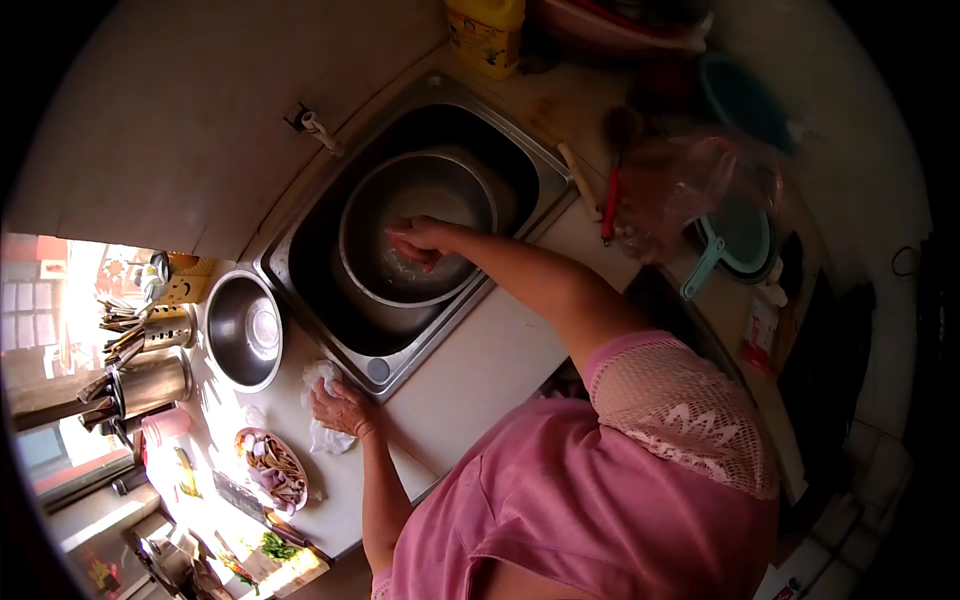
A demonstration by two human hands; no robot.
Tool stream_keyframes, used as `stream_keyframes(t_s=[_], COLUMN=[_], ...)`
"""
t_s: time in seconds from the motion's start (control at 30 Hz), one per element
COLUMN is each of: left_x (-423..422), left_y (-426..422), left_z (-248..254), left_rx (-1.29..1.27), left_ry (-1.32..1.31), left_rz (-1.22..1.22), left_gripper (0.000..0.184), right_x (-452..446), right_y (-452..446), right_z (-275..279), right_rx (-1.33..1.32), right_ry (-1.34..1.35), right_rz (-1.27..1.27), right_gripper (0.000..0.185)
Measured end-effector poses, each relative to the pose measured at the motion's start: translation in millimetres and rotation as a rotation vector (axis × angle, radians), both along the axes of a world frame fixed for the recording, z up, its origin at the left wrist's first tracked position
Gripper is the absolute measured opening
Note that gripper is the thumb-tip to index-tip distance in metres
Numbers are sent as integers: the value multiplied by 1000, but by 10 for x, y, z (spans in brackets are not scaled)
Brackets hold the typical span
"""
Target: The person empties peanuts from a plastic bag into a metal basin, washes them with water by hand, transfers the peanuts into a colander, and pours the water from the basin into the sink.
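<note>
My right hand (pixel 422 242) is over the inside of a large metal basin (pixel 365 265) that sits in the sink (pixel 400 370). Its fingers are apart, with nothing visible between them; small light specks show in the basin below. On the counter left of the sink, my left hand (pixel 345 410) has its fingers curled on a crumpled white plastic bag (pixel 330 440). Just beyond that hand stands a second metal bowl (pixel 243 330). A pink-rimmed dish (pixel 272 470) of cut food lies nearby.
A faucet (pixel 320 130) is at the sink's far side. Utensil holders (pixel 150 383) stand at the left. A knife (pixel 240 495) and chopped greens (pixel 278 547) are at lower left. At the right are a red-handled tool (pixel 610 205), clear plastic (pixel 680 185) and a green strainer (pixel 740 235).
</note>
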State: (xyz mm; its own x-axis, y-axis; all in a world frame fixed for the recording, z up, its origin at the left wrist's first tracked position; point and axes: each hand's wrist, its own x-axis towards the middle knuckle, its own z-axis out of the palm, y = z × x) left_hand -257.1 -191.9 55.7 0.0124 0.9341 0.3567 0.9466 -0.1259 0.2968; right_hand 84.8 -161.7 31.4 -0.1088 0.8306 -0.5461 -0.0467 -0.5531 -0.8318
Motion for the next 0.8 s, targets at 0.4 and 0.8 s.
stream_keyframes(t_s=[0.4,0.8], left_x=[-74,-69], left_y=[20,15], left_z=[-73,-58], left_rx=[-7,-16], left_ry=[-16,-15], left_rz=[-6,19], left_gripper=[35,34], right_x=[-106,-73], right_y=[-78,-106], right_z=[1211,371], right_rx=[187,324], right_ry=[53,-376], right_rz=[-722,-684], right_gripper=[30,40])
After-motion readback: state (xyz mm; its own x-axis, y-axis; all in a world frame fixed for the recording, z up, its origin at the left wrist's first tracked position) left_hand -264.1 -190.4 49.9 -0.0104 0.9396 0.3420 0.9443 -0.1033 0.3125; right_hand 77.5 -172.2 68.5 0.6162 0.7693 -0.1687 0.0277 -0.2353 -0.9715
